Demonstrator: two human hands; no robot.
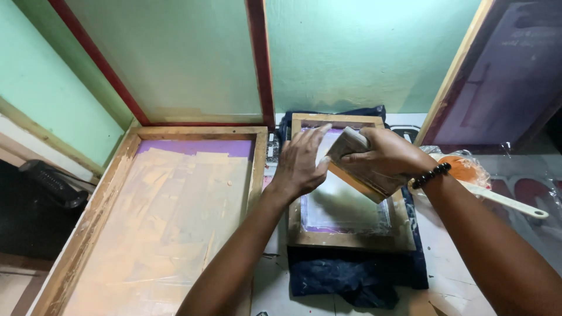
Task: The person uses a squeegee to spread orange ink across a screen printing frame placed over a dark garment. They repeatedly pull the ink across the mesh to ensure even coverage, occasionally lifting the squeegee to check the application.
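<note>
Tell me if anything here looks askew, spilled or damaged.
Nothing spilled. The dark cloth under the small wooden frame lies bunched and crooked at its near edge. The large frame beside it shows patchy tape and worn, paint-stained wood.

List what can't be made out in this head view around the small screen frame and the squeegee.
- Squeegee blade edge: covered by the right hand.
- Right-hand grip: fingers wrap the far side, contact unseen.
- Small wooden frame upper mesh: hidden by the left hand and the squeegee.
- Dark cloth under the frame: any print hidden by the frame.
- Large frame: near end cut off by the bottom edge.
- Orange tub: contents blurred under plastic.
</note>
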